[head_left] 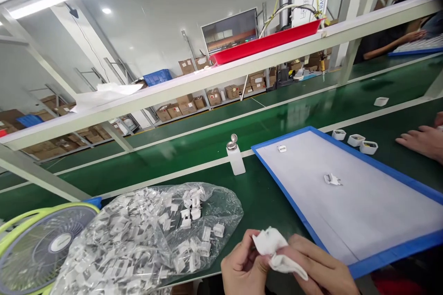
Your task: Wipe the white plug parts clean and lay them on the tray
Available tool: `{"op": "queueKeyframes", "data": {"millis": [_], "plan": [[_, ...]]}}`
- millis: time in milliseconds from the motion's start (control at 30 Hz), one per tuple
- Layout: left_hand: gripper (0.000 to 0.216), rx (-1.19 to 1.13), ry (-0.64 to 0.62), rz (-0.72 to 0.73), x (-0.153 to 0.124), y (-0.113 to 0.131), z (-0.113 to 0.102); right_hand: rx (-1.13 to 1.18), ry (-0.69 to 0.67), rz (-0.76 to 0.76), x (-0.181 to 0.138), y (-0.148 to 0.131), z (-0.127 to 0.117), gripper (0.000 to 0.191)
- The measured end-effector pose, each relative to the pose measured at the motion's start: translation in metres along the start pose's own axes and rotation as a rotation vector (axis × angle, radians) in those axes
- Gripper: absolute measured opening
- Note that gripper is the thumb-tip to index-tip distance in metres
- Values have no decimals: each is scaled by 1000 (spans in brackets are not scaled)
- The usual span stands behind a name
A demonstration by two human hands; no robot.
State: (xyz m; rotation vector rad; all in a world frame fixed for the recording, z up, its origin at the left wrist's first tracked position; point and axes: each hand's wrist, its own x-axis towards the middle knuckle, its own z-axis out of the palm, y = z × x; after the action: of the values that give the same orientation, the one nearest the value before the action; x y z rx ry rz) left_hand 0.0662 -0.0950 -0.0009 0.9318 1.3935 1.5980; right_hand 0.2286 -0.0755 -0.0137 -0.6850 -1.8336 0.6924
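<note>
Hands, left (242, 269) and right (320, 269), both pinching crumpled white cloth (275, 251), long axis slanting down-right.

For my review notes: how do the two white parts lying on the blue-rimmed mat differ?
The nearer plug part lies mid-mat with metal prongs showing; the farther part sits near the blue-rimmed mat's far corner and shows no prongs. The nearer looks larger. Both are white, and untouched by either hand.
</note>
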Motion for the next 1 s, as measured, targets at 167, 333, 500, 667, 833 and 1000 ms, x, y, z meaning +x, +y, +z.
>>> {"op": "queueKeyframes", "data": {"millis": [167, 333, 500, 667, 833, 1000], "plan": [[54, -40, 146, -87, -5, -8, -23, -112, 357, 380, -27, 27, 20, 20], [66, -276, 108, -220, -7, -9, -33, -36, 386, 595, -25, 11, 44, 33], [49, -626, -6, -570, -5, -6, -41, 4, 279, 439, -3, -19, 58, 23], [45, -658, -15, -615, -9, -10, -48, -69, 283, 155, 5, -34, 72, 30], [38, -546, 58, -492, -19, -14, -44, -16, -126, -27, 7, -23, 71, 48], [50, -280, 6, -427, 0, -27, -34, 143, -154, 250, 5, 6, 65, 30]]}}
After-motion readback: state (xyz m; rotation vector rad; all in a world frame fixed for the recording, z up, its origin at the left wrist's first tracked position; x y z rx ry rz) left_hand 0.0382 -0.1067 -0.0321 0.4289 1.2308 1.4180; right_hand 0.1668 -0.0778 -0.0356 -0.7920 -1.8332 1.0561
